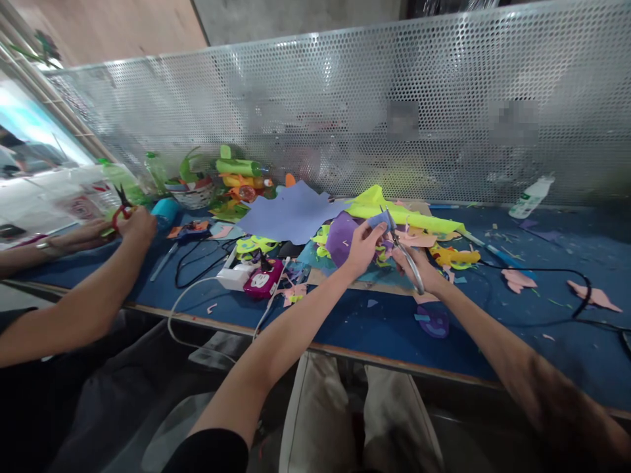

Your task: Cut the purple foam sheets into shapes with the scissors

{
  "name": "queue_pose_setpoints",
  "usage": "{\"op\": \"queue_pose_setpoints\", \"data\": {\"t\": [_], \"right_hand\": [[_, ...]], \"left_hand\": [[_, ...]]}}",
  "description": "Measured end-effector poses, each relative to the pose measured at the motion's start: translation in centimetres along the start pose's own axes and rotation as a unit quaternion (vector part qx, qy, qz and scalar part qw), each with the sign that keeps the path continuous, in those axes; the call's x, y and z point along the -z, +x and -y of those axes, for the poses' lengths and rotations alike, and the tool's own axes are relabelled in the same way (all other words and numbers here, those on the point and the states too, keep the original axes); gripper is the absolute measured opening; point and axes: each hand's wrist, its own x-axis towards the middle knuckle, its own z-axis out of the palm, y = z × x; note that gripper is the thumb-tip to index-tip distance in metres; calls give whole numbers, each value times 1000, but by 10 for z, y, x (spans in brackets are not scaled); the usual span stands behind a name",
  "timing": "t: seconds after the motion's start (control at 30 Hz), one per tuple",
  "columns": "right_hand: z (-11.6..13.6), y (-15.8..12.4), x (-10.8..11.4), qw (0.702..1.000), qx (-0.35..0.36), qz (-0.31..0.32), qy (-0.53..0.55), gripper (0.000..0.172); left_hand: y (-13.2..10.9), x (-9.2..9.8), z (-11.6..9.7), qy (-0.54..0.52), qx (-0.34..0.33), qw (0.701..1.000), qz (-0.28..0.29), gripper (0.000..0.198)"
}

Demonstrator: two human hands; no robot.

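Between the fingers of my left hand [363, 247] is a small piece of blue-violet foam sheet [377, 221]. My right hand [419, 266] grips a pair of scissors [405, 253], whose blades reach up to the edge of that piece. Below and around both hands lie a purple foam shape [341, 238], bright yellow-green scraps and pale pink offcuts. A large jagged blue-violet sheet [294, 213] rests just left of my hands. Behind them stretches a yellow-green sheet [389, 209].
A magenta power adapter [265, 279] with cables sits left of my forearm. A co-worker's hand [138, 226] at the left holds red-handled scissors [119, 213]. A white bottle [531, 197] leans near the perforated metal screen [444, 98]. A purple cutout [434, 322] lies near the table's front edge.
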Motion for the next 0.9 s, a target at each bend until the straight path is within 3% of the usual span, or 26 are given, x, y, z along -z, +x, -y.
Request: {"op": "queue_pose_setpoints", "data": {"t": [0.3,0.9], "right_hand": [[0,0,6,1000,-10,25,-5,51],[-5,1,1,999,-9,1,33,46]], "left_hand": [[-2,1,-1,22,-3,1000,-7,45],[-1,3,-5,18,-10,1000,1,45]]}}
